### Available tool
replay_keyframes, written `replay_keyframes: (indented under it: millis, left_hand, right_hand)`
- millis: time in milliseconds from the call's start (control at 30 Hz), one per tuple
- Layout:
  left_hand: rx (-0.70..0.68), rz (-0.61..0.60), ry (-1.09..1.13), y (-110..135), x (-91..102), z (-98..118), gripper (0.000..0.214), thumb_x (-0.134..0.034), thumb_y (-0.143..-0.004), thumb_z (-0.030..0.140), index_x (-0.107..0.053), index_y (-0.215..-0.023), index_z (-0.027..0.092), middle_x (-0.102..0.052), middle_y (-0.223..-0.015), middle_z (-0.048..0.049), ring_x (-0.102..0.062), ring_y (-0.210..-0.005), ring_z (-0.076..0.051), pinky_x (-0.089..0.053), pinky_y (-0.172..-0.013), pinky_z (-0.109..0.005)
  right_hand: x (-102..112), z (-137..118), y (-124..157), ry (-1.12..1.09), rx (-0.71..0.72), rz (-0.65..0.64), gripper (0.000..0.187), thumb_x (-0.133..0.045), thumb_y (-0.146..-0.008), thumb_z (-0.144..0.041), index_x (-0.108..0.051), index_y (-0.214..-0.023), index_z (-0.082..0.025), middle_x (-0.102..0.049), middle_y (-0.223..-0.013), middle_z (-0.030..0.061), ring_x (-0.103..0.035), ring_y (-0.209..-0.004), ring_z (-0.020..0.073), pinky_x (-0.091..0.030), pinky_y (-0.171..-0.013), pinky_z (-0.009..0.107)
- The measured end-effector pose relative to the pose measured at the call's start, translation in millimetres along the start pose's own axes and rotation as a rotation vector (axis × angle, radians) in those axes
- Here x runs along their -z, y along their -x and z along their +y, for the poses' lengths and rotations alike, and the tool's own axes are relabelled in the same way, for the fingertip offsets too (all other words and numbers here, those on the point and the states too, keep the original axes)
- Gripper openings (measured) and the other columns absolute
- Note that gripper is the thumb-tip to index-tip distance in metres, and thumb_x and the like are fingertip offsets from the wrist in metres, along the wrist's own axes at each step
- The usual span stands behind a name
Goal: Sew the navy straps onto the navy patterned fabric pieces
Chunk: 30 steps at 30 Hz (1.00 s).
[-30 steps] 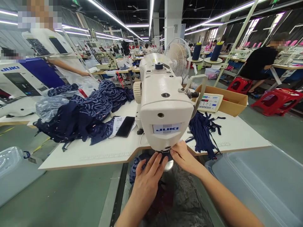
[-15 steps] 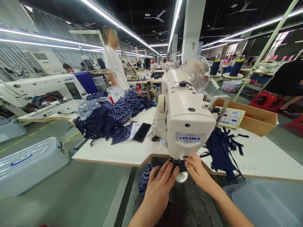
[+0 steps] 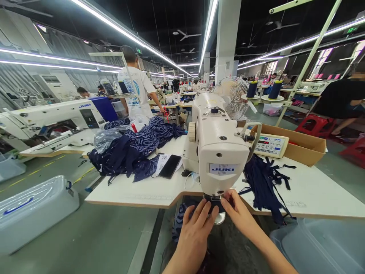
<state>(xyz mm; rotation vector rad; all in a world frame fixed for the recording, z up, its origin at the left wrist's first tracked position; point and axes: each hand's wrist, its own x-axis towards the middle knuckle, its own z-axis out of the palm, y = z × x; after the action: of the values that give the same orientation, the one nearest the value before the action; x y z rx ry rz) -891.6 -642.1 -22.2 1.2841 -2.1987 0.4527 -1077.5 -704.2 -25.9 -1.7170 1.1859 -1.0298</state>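
Observation:
A cream JUKI sewing machine (image 3: 218, 150) faces me on a white table (image 3: 137, 188). Under its head lies dark navy fabric (image 3: 212, 204), partly hidden. My left hand (image 3: 196, 232) rests flat on that fabric with its fingers stretched out toward the needle area. My right hand (image 3: 238, 211) presses the fabric from the right side, its fingertips close under the machine head. A patterned navy piece (image 3: 179, 220) hangs below the table edge by my left hand.
A heap of navy garments (image 3: 134, 146) and a black phone (image 3: 170, 166) lie left of the machine. Navy strips (image 3: 264, 179), a control panel (image 3: 269, 144) and a cardboard box (image 3: 305, 144) lie to the right. Plastic bins (image 3: 34, 207) stand on the floor. A person in white (image 3: 134, 89) stands behind.
The camera view swung and tilted up, showing more of the hall. Both hands stay on the fabric under the machine head. The person in white has turned away.

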Motion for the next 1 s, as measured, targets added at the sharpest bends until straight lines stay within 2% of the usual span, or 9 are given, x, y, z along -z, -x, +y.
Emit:
replay_keyframes:
  millis: [133,233,300,400,467,567,700,833,1000]
  left_hand:
    - [0.053,-0.056,0.093,7.3,-1.1,1.9,0.067,-0.036,-0.080,-0.005,-0.044,-0.138,0.027,-0.054,-0.135,-0.0070,-0.039,-0.135,-0.020,-0.030,-0.107,-0.038]
    - [0.230,-0.018,0.254,27.4,-4.7,-0.6,0.070,-0.033,-0.080,-0.005,-0.024,-0.145,0.017,-0.034,-0.147,-0.0190,-0.025,-0.143,-0.026,-0.037,-0.106,-0.045]
    - [0.319,-0.039,0.374,43.5,-8.4,-3.7,0.073,-0.032,-0.077,-0.005,-0.012,-0.145,0.015,-0.038,-0.143,-0.0205,-0.030,-0.140,-0.025,-0.034,-0.109,-0.050]
    - [0.263,-0.289,0.459,59.4,-12.2,-5.7,0.068,-0.041,-0.069,0.000,-0.032,-0.135,0.017,-0.057,-0.117,-0.0127,-0.048,-0.124,-0.026,-0.030,-0.111,-0.052]
    - [0.237,-0.543,0.454,61.0,-11.6,-3.7,0.053,-0.055,-0.063,0.009,-0.050,-0.115,0.018,-0.060,-0.105,-0.0111,-0.056,-0.108,-0.030,-0.043,-0.099,-0.048]
    - [0.364,-0.776,0.552,58.1,-7.9,0.7,0.035,-0.067,-0.063,0.024,-0.058,-0.097,0.020,-0.061,-0.091,-0.0049,-0.058,-0.079,-0.022,-0.046,-0.070,-0.031]
    - [0.495,-0.862,0.984,66.6,-7.6,-3.7,0.038,-0.068,-0.071,0.055,-0.056,-0.073,0.019,-0.045,-0.062,0.0051,-0.041,-0.058,-0.011,-0.028,-0.053,-0.024]
    - [0.622,-0.849,1.065,84.7,-4.9,-35.4,0.065,-0.044,-0.074,0.079,-0.049,-0.055,0.017,-0.034,-0.055,0.0040,-0.031,-0.055,-0.011,-0.023,-0.052,-0.025]
    - [0.831,-0.746,0.934,105.8,30.5,-111.0,0.061,-0.044,-0.076,0.076,-0.057,-0.065,0.017,-0.034,-0.056,0.0051,-0.028,-0.056,-0.012,-0.024,-0.053,-0.024]
  right_hand:
    - [13.1,-13.2,2.0,0.031,-0.013,-0.128,0.034,-0.039,-0.094,-0.051,-0.042,-0.077,-0.021,-0.042,-0.075,-0.0018,-0.042,-0.071,0.0152,-0.040,-0.065,0.029]
    - [25.6,-18.6,17.9,0.057,-0.038,-0.144,0.034,-0.041,-0.094,-0.043,-0.031,-0.068,-0.022,-0.038,-0.069,-0.0030,-0.039,-0.066,0.0136,-0.040,-0.062,0.027]
    - [28.5,-22.4,34.4,-0.052,-0.094,-0.211,0.033,-0.044,-0.091,-0.037,-0.025,-0.068,-0.022,-0.041,-0.074,-0.0027,-0.040,-0.063,0.0114,-0.043,-0.058,0.025]
    - [23.0,-34.0,56.3,-0.266,-0.156,-0.359,0.022,-0.049,-0.085,-0.028,-0.033,-0.072,-0.022,-0.047,-0.082,-0.0019,-0.047,-0.063,0.0102,-0.048,-0.057,0.023]
    - [18.6,-43.8,64.2,-0.267,-0.159,-0.413,0.005,-0.047,-0.084,-0.022,-0.046,-0.080,-0.022,-0.050,-0.079,-0.0020,-0.051,-0.064,0.0114,-0.048,-0.060,0.023]
    - [21.3,-52.5,68.9,-0.120,-0.074,-0.376,0.021,-0.040,-0.087,-0.020,-0.060,-0.084,-0.023,-0.058,-0.081,0.0010,-0.056,-0.073,0.0153,-0.048,-0.067,0.026]
    - [43.0,-44.1,71.3,-0.020,0.047,-0.182,0.017,-0.050,-0.088,-0.033,-0.064,-0.083,-0.025,-0.062,-0.081,0.0023,-0.059,-0.073,0.0178,-0.050,-0.067,0.028]
    - [80.2,-21.9,65.8,0.007,0.006,0.286,0.015,-0.068,-0.076,-0.043,-0.067,-0.080,-0.029,-0.063,-0.076,0.0031,-0.061,-0.070,0.0198,-0.051,-0.062,0.029]
    - [131.6,3.2,53.6,-0.266,-0.032,0.829,0.068,-0.081,-0.063,-0.041,-0.057,-0.127,-0.035,-0.062,-0.071,0.0003,-0.056,-0.062,0.0162,-0.046,-0.061,0.032]
